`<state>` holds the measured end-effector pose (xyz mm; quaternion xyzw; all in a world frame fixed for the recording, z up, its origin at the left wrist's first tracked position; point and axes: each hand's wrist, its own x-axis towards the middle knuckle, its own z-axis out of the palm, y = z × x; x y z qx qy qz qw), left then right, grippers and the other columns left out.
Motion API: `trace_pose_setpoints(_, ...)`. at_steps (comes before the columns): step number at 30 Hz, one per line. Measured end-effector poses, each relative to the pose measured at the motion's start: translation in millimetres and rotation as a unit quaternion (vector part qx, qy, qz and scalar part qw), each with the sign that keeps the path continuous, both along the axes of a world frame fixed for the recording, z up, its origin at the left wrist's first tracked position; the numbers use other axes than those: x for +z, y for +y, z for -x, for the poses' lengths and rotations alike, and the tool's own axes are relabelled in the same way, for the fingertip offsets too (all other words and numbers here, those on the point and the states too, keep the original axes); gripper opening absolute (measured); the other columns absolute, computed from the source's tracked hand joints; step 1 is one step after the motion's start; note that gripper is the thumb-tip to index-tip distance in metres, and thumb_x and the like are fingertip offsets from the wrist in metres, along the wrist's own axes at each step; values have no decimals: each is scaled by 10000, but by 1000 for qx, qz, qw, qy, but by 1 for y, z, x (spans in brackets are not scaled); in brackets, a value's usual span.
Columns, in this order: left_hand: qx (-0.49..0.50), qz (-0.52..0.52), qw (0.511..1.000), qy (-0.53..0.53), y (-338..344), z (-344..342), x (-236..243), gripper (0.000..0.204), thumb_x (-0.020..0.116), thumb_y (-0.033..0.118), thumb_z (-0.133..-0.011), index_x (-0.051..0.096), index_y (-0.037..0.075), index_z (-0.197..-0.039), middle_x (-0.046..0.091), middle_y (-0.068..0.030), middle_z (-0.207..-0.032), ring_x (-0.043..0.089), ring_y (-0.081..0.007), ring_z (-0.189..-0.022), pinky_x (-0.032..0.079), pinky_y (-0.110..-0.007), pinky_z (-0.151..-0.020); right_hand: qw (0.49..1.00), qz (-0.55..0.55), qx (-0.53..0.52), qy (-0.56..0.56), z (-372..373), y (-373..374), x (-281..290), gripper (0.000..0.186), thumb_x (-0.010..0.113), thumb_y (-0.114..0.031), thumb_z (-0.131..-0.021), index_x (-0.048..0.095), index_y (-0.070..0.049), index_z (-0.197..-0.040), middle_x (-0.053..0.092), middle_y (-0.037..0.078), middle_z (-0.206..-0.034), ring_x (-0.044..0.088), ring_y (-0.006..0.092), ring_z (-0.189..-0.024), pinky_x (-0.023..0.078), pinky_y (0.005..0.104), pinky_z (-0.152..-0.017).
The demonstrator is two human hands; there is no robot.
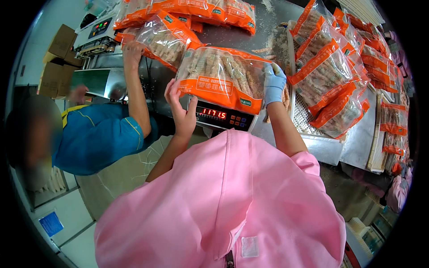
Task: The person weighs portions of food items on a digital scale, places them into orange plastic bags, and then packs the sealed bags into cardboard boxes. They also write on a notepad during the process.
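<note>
Pink garment: the wearer's own pink top (223, 192) lies nearest the camera, its front filling the near middle of the view.
Weighed bag: a clear and orange bag (223, 73) of pale, crumb-coated sticks lies over the scale (210, 117), just beyond the garment; it hides the weighing surface.
Left hand: the bare left hand (182, 114) grasps the near left edge of that bag, fingers along its side and thumb low at the front.
Right hand: the right hand (274, 85), in a blue glove (273, 87), grasps the bag's right end.
Scale display: red digits (214, 113) are lit at the near side, clear of the bag.
Step in hand: most likely checking the bag's weight, with both hands placing or steadying it.
Next move: it would call for easing both grips so the reading is free of hand pressure, then either adjusting the contents or lifting the bag level. Whether its end is sealed I cannot tell.
Right side: a heap of similar bags (321, 76) rests in and around a white perforated tray (308, 117).
Left side: a co-worker's hand (132, 53) touches another filled bag (163, 38), near a machine (96, 35) with a lit panel.
Far side: more packed bags (214, 11) lie on the metal table (278, 22).
</note>
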<state>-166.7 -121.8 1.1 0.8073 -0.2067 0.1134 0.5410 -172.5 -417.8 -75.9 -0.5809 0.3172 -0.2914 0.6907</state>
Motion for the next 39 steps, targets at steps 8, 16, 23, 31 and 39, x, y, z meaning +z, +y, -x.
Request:
trace_pose_setpoints(8, -9, 37, 999, -10, -6, 0, -4, 600, 658, 73, -878, 378, 33, -1407, 257, -179, -1488, 350, -314, -1343, 365, -432, -1076, 986, -161, -45, 2, 56, -21, 6, 182, 647, -218, -944, 677, -66, -1039, 646, 4, -774, 572, 82, -617, 450, 224, -525)
trace_pose_setpoints(16, 17, 15, 1000, -15, -2, -6, -7, 595, 666, 84, -876, 393, 55, -1404, 284, -166, -1480, 352, -319, -1344, 353, -459, -1089, 974, -224, -10, -31, 142, -22, 5, 421, 581, -139, -962, 476, -9, -1348, 676, 131, -1064, 690, 218, -887, 535, 257, -630)
trace_pose_setpoints(23, -25, 11, 999, -47, -29, -41, 5, 635, 680, 85, -855, 378, 71, -1414, 303, -150, -1472, 354, -307, -1347, 358, -455, -1087, 988, -132, 54, 58, 168, -14, 7, 323, 555, -125, -982, 586, -21, -1286, 661, 95, -1184, 671, 194, -989, 525, 298, -830)
trace_pose_setpoints(31, -259, -73, 957, -106, -148, -119, 35, 839, 789, 323, -784, 349, 84, -1458, 417, -166, -1438, 439, -307, -1315, 377, -420, -1088, 979, 63, 192, 8, 143, 15, 34, 621, 552, -357, -986, 375, -8, -1468, 443, 166, -1466, 401, 300, -1379, 321, 452, -1123)
trace_pose_setpoints(39, -497, -472, 718, 118, -237, -138, -17, 593, 743, 494, -801, 645, 73, -1206, 691, -125, -1127, 661, -264, -972, 514, -396, -867, 862, 453, 208, 91, 107, 38, 21, 561, 641, -307, -908, 493, -38, -1378, 544, 184, -1342, 463, 372, -1295, 297, 474, -1125)
